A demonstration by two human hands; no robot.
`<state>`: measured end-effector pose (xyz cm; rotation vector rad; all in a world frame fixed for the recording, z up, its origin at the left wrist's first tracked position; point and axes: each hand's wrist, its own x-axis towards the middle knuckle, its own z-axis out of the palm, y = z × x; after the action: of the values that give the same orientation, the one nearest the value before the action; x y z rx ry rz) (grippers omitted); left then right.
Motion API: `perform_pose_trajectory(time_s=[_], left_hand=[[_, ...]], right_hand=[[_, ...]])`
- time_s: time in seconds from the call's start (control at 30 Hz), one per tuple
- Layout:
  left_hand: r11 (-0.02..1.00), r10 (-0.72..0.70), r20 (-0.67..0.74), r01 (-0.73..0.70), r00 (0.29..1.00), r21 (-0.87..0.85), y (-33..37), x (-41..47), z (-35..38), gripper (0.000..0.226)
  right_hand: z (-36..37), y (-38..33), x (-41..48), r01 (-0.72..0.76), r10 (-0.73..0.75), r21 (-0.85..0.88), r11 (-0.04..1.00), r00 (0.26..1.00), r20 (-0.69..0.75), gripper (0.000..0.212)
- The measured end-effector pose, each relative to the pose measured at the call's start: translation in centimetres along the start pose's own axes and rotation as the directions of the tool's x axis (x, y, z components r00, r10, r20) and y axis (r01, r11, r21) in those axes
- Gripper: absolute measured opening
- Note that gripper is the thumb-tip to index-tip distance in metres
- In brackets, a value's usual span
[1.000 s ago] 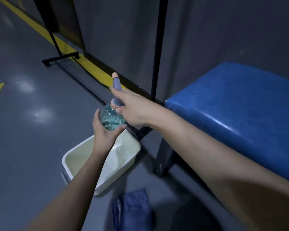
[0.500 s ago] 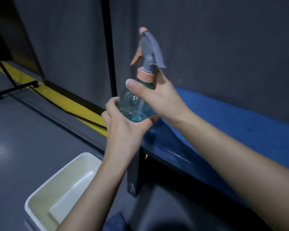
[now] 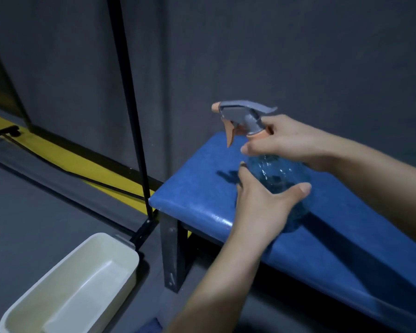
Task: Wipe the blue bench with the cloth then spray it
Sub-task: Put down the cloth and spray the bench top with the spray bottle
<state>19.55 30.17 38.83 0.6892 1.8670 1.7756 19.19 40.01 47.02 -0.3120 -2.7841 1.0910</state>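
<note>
Both hands hold a spray bottle [image 3: 276,175] above the left end of the blue bench [image 3: 202,186]. The bottle has a clear bluish round body, a grey head and an orange trigger, its nozzle aimed left. My left hand [image 3: 262,207] cups the body from below and in front. My right hand [image 3: 288,140] grips the neck just under the grey head. A sliver of blue cloth [image 3: 151,326] shows on the floor at the bottom edge.
A cream plastic tub [image 3: 65,292] sits on the grey floor at lower left. A black stand pole [image 3: 132,111] rises beside the bench's end, and its dark leg [image 3: 172,251] stands below. A yellow floor stripe [image 3: 65,157] runs along the dark wall.
Both hands carried the bottle up from over the tub and rightwards over the bench's left end. The nozzle now points left. The view swung right and down.
</note>
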Motion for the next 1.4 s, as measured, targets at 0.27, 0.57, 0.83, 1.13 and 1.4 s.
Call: perform_pose_trajectory(time_s=[0.27, 0.57, 0.83, 1.13, 1.4], left_hand=[[0.993, -0.067, 0.189, 0.084, 0.980, -0.082, 0.7, -0.4, 5.4, 0.062], [0.968, -0.126, 0.198, 0.164, 0.972, -0.190, 1.4, 0.3, 8.4, 0.064], [0.956, -0.143, 0.205, 0.188, 0.968, -0.224, 0.4, -0.1, 7.9, 0.059], [0.916, -0.151, 0.364, 0.268, 0.919, -0.297, 1.2, 1.5, 6.5, 0.057], [0.916, -0.187, 0.492, 0.332, 0.850, -0.224, 2.2, 1.9, 6.6, 0.056]], right_hand=[[-4.4, 2.7, -2.1, -0.103, 0.099, -0.007, 0.995, 0.929, 0.357, 0.055], [-5.7, 3.9, -1.8, -0.117, 0.058, 0.127, 0.985, 0.915, 0.400, 0.041], [-4.2, 3.7, -1.6, -0.086, 0.027, 0.131, 0.988, 0.916, 0.400, 0.030], [-3.8, 3.3, -0.3, -0.113, 0.129, -0.089, 0.990, 0.971, 0.203, 0.034], [-4.9, 3.9, -1.2, -0.291, 0.310, -0.219, 0.931, 0.949, 0.057, 0.030]])
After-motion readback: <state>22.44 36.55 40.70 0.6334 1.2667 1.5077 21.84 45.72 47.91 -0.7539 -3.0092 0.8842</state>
